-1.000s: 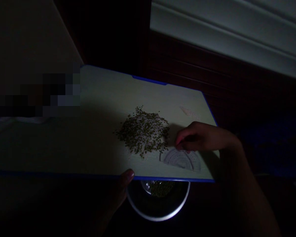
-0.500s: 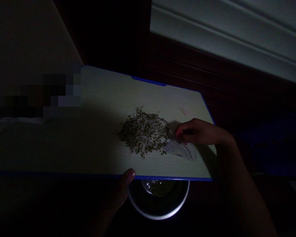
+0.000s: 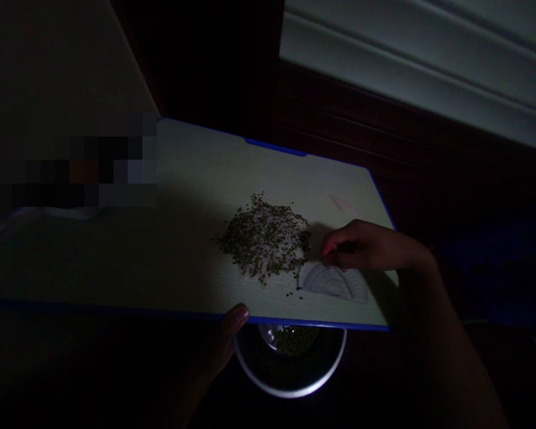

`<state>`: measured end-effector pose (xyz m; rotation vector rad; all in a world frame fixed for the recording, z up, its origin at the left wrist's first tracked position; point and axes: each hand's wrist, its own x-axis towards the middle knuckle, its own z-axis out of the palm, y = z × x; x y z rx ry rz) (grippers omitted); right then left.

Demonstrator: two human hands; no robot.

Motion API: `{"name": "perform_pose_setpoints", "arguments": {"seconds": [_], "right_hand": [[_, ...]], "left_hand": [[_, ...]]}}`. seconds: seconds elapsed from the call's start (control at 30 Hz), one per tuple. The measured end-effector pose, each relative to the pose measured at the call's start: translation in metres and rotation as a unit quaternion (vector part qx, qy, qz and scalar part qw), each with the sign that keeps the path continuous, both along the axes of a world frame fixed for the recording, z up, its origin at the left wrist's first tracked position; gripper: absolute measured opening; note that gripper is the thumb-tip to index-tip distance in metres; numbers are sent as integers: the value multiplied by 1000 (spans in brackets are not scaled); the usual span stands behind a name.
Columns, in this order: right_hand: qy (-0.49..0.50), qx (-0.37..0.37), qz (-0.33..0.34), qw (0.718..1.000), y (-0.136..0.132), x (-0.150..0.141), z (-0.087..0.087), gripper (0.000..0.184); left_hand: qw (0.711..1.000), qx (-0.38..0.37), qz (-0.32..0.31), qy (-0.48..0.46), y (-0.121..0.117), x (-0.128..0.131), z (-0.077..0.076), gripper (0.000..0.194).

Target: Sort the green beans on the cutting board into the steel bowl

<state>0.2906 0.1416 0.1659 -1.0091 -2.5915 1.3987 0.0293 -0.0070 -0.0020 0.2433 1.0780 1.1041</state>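
In the dim head view, a heap of small green beans mixed with white grains (image 3: 265, 238) lies on a pale table top (image 3: 192, 173) with a blue rim. Just right of the heap, my right hand (image 3: 360, 244) pinches a clear protractor (image 3: 333, 283) by its curved upper edge. A few loose beans lie by the protractor's left corner. My left hand (image 3: 232, 330) is at the near edge, its thumb on the rim and its fingers hidden below. Under that edge, a metal bowl (image 3: 292, 390) holds green beans (image 3: 297, 341).
A pale pinkish mark (image 3: 342, 202) shows on the table top near its far right corner. White slatted panels (image 3: 411, 65) stand at the upper right. Something dark blue (image 3: 504, 268) is to the right. A blurred patch covers the left side.
My right hand and the protractor have shifted slightly right and nearer, and the protractor has turned a little. Several beans now lie apart below the heap. My left hand stays at the edge.
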Motion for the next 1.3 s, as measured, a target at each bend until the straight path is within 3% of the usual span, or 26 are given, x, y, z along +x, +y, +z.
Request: {"name": "perform_pose_setpoints", "arguments": {"seconds": [0.13, 0.3, 0.4, 0.6, 0.73, 1.07, 1.3], "right_hand": [[-11, 1, 17, 1000, 1, -2, -1, 16], [-36, 25, -39, 998, 4, 2, 0, 17], [-27, 35, -60, 997, 4, 3, -1, 16], [-12, 22, -37, 999, 2, -3, -5, 17], [-3, 0, -9, 1000, 1, -5, -6, 19], [5, 41, -52, 998, 4, -1, -9, 18], [9, -8, -25, 1000, 3, -3, -8, 17]], "left_hand": [[1000, 2, 9, 0, 0, 1, -2, 31], [999, 8, 7, 45, 0, -1, -6, 30], [1000, 12, -1, 18, 2, 0, -5, 32], [1000, 22, 2, -4, 2, 3, 2, 27], [1000, 23, -20, -7, 1, 2, -1, 36], [998, 58, -26, 2, 1, 1, -2, 37], [999, 46, -23, 5, 0, 0, 0, 38]]}}
